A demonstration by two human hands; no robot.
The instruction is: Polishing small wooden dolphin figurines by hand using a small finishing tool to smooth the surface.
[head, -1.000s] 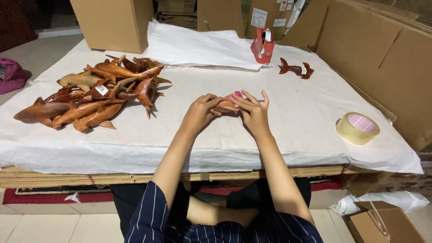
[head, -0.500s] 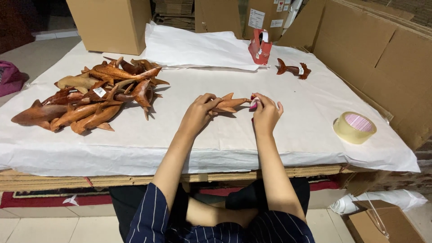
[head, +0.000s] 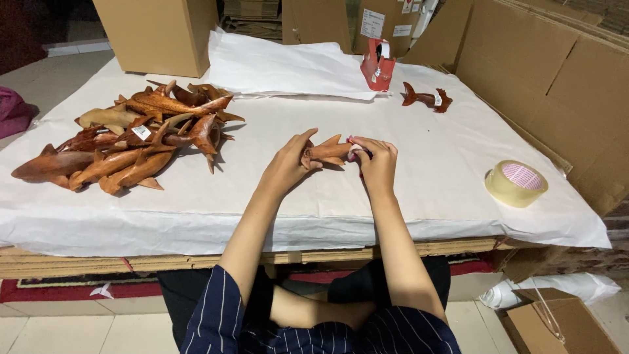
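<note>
Both hands hold a small carved wooden dolphin over the white paper.

The left hand (head: 288,160) closes around one end of the wooden dolphin (head: 326,152), thumb raised, while the right hand (head: 375,160) pinches the other end with curled fingers; a bit of pink shows at the fingertips, too small to make out. The carving is smooth, reddish-brown, with a pointed fin standing up, and it sits just above the middle of the paper-covered table (head: 426,196). To the left lies a heap of similar glossy carvings (head: 124,141), fins and tails tangled. Farther back stand a red tape dispenser (head: 378,63) and a single darker carving (head: 427,98). A roll of clear tape (head: 516,183) rests at the right, near flat cardboard sheets (head: 557,85). Loose white sheets (head: 282,65) lie stacked beside a cardboard box (head: 157,33).
</note>
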